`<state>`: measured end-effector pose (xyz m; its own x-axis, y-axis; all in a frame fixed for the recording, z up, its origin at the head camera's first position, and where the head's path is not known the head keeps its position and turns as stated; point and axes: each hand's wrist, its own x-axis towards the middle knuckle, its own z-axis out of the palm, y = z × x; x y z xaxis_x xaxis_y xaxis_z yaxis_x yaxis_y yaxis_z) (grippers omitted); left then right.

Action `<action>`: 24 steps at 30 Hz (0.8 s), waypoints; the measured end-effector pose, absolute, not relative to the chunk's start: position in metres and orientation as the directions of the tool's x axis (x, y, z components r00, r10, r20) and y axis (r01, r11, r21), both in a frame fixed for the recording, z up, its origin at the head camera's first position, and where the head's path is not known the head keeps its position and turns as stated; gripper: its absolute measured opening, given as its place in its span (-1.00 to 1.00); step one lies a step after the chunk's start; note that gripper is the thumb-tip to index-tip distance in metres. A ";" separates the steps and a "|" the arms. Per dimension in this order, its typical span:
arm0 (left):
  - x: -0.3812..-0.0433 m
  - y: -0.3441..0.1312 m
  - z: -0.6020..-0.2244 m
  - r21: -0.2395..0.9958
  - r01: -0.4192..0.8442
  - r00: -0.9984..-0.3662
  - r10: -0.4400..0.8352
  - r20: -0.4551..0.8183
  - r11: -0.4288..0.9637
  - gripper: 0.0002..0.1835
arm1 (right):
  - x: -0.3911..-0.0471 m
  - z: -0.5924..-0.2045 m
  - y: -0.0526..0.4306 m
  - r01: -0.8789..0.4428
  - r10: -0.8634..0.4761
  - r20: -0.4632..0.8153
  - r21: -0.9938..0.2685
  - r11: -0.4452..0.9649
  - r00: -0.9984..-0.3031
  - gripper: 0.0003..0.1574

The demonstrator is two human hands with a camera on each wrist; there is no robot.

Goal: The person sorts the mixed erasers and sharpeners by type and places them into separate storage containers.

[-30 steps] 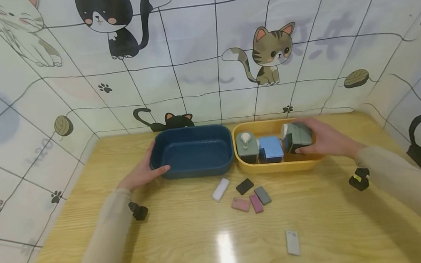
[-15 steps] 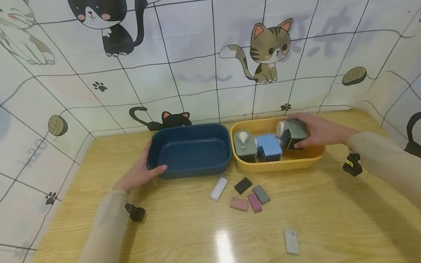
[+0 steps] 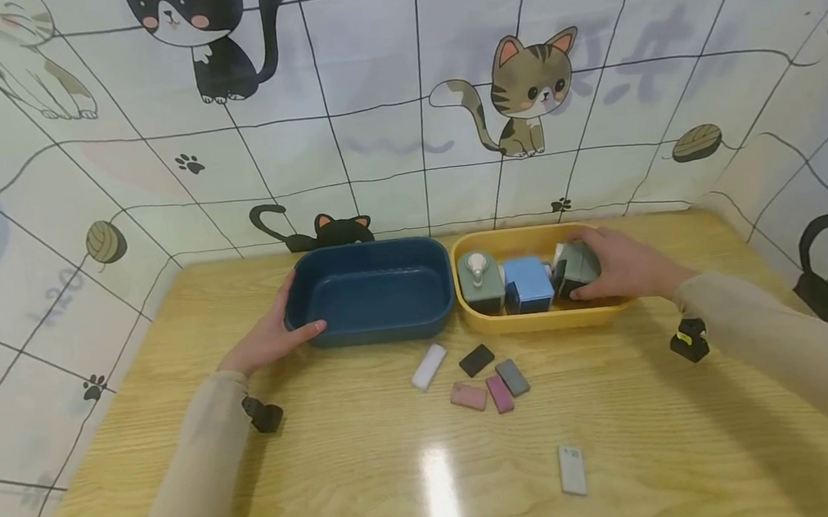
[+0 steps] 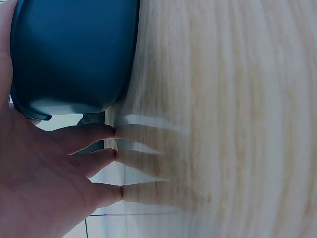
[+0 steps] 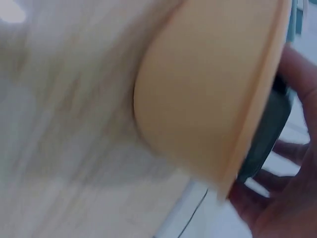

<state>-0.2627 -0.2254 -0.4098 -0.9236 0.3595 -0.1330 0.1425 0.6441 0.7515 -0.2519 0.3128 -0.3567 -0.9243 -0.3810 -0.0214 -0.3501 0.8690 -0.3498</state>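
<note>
"Yellow bin [image 3: 538,321] on our right, then: what have we got hold of in it?"

"Our right hand [image 3: 625,265] is at its right end, thumb and fingers curled round a grey-green bottle [image 3: 579,267]. We have it tilted, its white end to the left. Whether it touches the bin's floor, we can't tell."

"And next to it?"

"Just beside it, a blue container [image 3: 529,283] in the middle, then an upright pump bottle [image 3: 481,284] at the left end."

"What about our left hand [image 3: 267,337]?"

"That's at the left end of the blue bin [image 3: 376,337], which sits just beside the yellow one. Our thumb lies on the rim by the near corner; the fingers reach out fairly straight. From the left wrist we see three of them spread, tips meeting the table [image 3: 330,479]."

"And in front of the bins?"

"We've a white slab [image 3: 429,367], black slab [image 3: 477,360], grey slab [image 3: 513,377], pink slab [image 3: 468,396] and magenta slab [image 3: 500,394] grouped loosely, and a pale grey slab [image 3: 572,470] alone, nearer us."
</note>
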 end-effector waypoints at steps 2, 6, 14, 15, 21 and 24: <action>-0.263 -0.225 -0.409 0.751 0.142 -0.923 0.360 -0.135 0.644 0.13 | -0.246 -0.358 0.307 -0.322 -0.350 -0.038 -0.315 0.893 -0.936 0.10; -0.264 -0.224 -0.410 0.750 0.138 -0.925 0.355 -0.137 0.647 0.13 | -0.240 -0.359 0.300 -0.273 -0.296 -0.043 -0.277 0.921 -0.954 0.07; -0.264 -0.226 -0.409 0.747 0.137 -0.925 0.354 -0.138 0.651 0.12 | -0.239 -0.353 0.296 -0.265 -0.286 -0.061 -0.237 0.935 -0.956 0.08; -0.264 -0.226 -0.408 0.746 0.137 -0.926 0.352 -0.138 0.652 0.12 | -0.239 -0.351 0.296 -0.270 -0.290 -0.054 -0.234 0.934 -0.955 0.07; -0.265 -0.226 -0.409 0.752 0.138 -0.926 0.354 -0.134 0.645 0.12 | -0.232 -0.339 0.294 -0.306 -0.319 -0.017 -0.246 0.920 -0.947 -0.01; -0.265 -0.226 -0.410 0.754 0.137 -0.924 0.357 -0.137 0.643 0.12 | -0.225 -0.336 0.293 -0.333 -0.346 0.000 -0.268 0.904 -0.938 -0.09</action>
